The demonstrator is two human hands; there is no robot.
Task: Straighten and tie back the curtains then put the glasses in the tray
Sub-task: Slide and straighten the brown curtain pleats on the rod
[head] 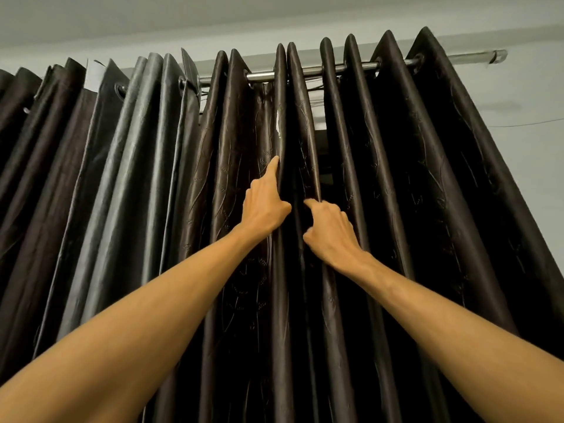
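Dark brown patterned curtains (396, 184) hang in deep folds from a metal rod (262, 76). Both my arms reach up to the folds in the middle. My left hand (265, 203) grips one raised fold, its index finger stretched up along the pleat and the other fingers tucked behind the cloth. My right hand (328, 228) grips the neighbouring fold just to the right, fingers curled round its edge. A narrow gap between the two folds shows a pale patch behind. No glasses or tray are in view.
A greyer curtain panel (134, 178) hangs at the left on the same rod. The pale wall (525, 123) is bare to the right, with a thin wire across it. The ceiling runs above.
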